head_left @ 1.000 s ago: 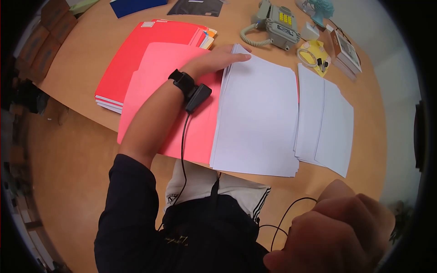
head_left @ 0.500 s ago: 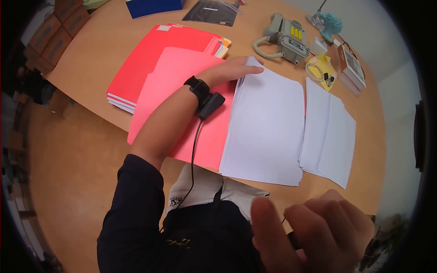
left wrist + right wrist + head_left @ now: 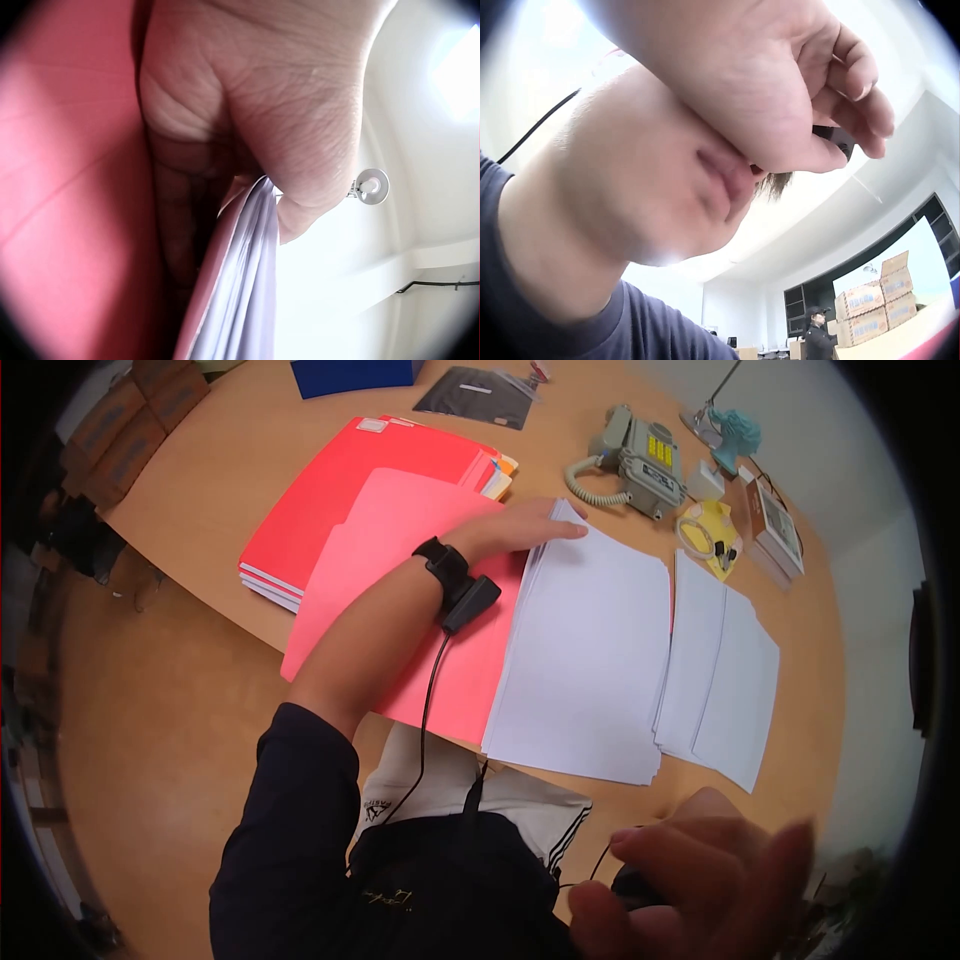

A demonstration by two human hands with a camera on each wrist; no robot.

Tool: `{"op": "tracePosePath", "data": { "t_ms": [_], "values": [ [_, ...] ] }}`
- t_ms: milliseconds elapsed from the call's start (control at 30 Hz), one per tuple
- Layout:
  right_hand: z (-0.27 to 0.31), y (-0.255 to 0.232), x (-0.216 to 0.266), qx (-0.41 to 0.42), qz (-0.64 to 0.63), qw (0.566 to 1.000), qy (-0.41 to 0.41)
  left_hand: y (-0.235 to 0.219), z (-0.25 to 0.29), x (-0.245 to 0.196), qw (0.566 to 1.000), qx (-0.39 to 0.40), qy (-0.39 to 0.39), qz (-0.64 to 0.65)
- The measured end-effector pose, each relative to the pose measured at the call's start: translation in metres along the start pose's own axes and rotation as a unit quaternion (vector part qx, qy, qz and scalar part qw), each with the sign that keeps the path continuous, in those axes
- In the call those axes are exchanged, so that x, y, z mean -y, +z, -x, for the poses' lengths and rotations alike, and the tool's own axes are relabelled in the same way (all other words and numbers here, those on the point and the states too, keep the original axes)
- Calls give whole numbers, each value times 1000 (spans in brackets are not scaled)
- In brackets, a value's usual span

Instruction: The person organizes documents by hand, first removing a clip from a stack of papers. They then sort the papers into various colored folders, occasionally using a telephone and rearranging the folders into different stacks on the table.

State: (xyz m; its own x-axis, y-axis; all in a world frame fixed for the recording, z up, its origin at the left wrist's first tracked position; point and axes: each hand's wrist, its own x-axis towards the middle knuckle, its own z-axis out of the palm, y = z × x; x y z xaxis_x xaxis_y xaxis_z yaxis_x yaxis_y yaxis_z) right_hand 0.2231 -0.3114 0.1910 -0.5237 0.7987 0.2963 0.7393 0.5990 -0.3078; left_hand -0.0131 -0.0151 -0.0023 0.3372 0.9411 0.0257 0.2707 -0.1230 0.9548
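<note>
My left hand [image 3: 515, 530] holds the top left edge of a white paper stack [image 3: 590, 650], beside an open pink folder [image 3: 390, 520]. From the left wrist view, the left hand [image 3: 262, 97] has its thumb on the side of the white sheets [image 3: 251, 277] and its fingers behind a pink cover. The right hand [image 3: 700, 880] is raised close to the head camera, clear of the papers, its fingers loosely bent and apart. In the right wrist view the right hand [image 3: 780, 97] is beside the face; a dark object [image 3: 836, 136] shows behind its thumb, and contact with it is unclear.
More white sheets [image 3: 735, 680] lie right of the stack, and red folders [image 3: 340, 480] lie left. Farther back are a telephone [image 3: 640, 465], a yellow item [image 3: 712, 530], books [image 3: 772, 530], a lamp, a blue box [image 3: 355, 374] and a dark sleeve [image 3: 480, 398].
The head view has shifted, so the desk items appear farther right and lower. My right hand's fingers have spread from a tighter curl. The left hand keeps its hold on the stack.
</note>
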Motion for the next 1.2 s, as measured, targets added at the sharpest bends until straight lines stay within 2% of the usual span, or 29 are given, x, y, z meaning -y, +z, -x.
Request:
{"op": "tracePosePath", "data": {
  "t_ms": [33, 67, 100, 133, 167, 200, 233, 267, 300, 367, 400, 467, 500, 567, 600, 667, 700, 767, 867, 900, 967, 1000, 1067, 1100, 1167, 1200],
  "values": [
    [-1, 1, -1, -9, -16, 1000, 13, 1, 0, 1, 1000, 0, -2, -3],
    [-13, -4, 10, 14, -114, 993, 21, 1, 2, 2, 1000, 1, -5, -6],
    [-29, -18, 18, 13, -114, 993, 14, 0, 3, 2, 1000, -5, -4, -8],
    [-51, -36, 27, 129, -46, 989, -48, -1, 2, 2, 1000, 1, -12, -7],
    [-63, -45, 32, 242, 24, 964, -106, 0, 3, -1, 1000, 10, -20, -5],
    [-60, -26, 14, 240, 27, 964, -109, 1, 5, -4, 1000, 7, -17, -6],
    [-55, 10, -21, 114, -69, 951, -281, 1, 8, -10, 1000, 14, -28, 2],
    [-53, 28, -43, -17, -163, 884, -439, 0, 11, -14, 999, 20, -39, 9],
    [-56, 26, -48, -19, -163, 881, -444, -2, 11, -15, 999, 15, -38, 6],
    [-60, 25, -53, 144, -210, 836, -486, -1, 10, -12, 999, 30, -32, 10],
    [-62, 31, -51, 142, -210, 835, -488, -1, 9, -10, 999, 28, -32, 7],
    [-65, 47, -44, -50, -259, 795, -547, -1, 8, -10, 999, 26, -24, 7],
    [-65, 43, -48, -50, -258, 794, -548, -1, 8, -10, 999, 24, -23, 5],
    [-64, 31, -58, 69, -201, 770, -601, 0, 8, -9, 999, 30, -34, 28],
    [-67, 29, -63, 67, -200, 770, -602, 0, 8, -9, 999, 30, -33, 26],
    [-85, 24, -64, 102, -231, 722, -644, 0, 8, -8, 999, 27, -16, 25],
    [-82, 30, -65, 103, -233, 723, -643, 1, 8, -6, 999, 28, -18, 26],
    [-75, 50, -64, -83, -290, 729, -614, 1, 6, -7, 1000, 14, -26, -2],
    [-74, 58, -65, -103, -299, 719, -619, 0, 6, -7, 999, 19, -26, -2],
    [-68, 56, -64, -103, -299, 721, -616, 1, 6, -7, 999, 23, -26, -1],
    [-53, 50, -62, -36, -365, 783, -503, 1, 6, -6, 999, 14, -33, 4],
    [-53, 56, -63, -37, -363, 786, -499, 2, 6, -6, 999, 19, -32, 5],
    [-66, 73, -63, -165, -341, 731, -567, 2, 6, -7, 998, 22, -43, 28],
    [-71, 65, -67, -165, -340, 733, -566, 2, 7, -7, 998, 24, -43, 29],
    [-80, 38, -72, -60, -269, 765, -582, 2, 9, -9, 1000, 8, -22, 18],
    [-78, 35, -71, -62, -268, 767, -579, 2, 9, -10, 1000, 12, -22, 17]
  ]
}}
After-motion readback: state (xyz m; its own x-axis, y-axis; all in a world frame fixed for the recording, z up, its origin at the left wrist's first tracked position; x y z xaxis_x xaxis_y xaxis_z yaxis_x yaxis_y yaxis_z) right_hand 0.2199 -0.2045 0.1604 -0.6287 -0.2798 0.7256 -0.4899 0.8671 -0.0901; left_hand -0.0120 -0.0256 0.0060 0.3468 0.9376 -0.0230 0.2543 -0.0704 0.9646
